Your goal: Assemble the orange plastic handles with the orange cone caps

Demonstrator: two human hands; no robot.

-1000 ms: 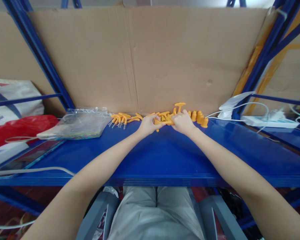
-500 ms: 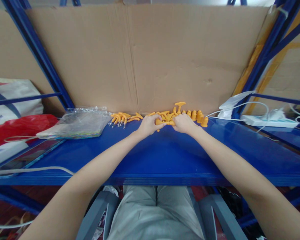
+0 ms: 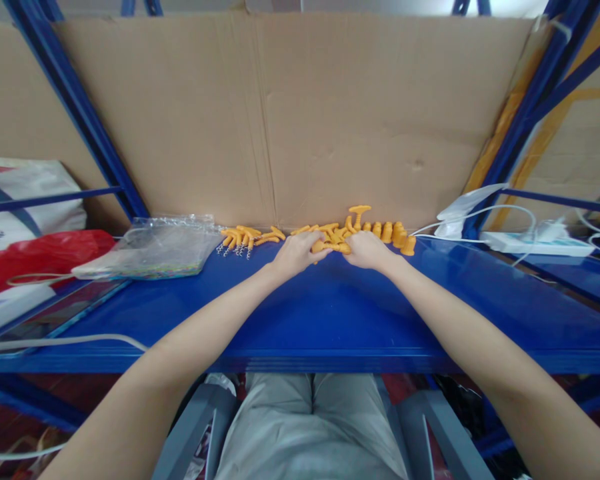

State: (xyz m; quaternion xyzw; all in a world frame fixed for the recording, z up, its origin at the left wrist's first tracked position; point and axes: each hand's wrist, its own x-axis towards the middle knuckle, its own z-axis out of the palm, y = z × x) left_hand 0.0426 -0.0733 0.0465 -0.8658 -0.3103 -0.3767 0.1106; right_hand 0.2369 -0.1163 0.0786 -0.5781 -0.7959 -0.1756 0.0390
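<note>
My left hand [image 3: 296, 251] is closed, thumb and fingers pinching one end of an orange plastic corkscrew part [image 3: 325, 247] just above the shelf. At its other end, my right hand [image 3: 367, 251] is closed with curled fingers; the hand hides most of what it grips. Behind both hands lies a heap of loose orange plastic pieces [image 3: 334, 231]. To the left are several corkscrews [image 3: 241, 236] with orange handles and bare metal spirals. Several orange sleeves [image 3: 387, 233] stand in a row by my right hand, and a T-shaped orange piece [image 3: 359, 212] stands upright behind it.
The blue metal shelf [image 3: 300, 313] is backed by a cardboard sheet [image 3: 340, 120]. A clear plastic bag stack [image 3: 155, 250] and a red bag [image 3: 45, 257] lie left. A white power strip [image 3: 537, 243] with cables is at right; blue posts flank the shelf.
Both hands stay almost in place around the orange part, with only slight finger shifts. The loose orange pieces and the sleeves have not visibly moved.
</note>
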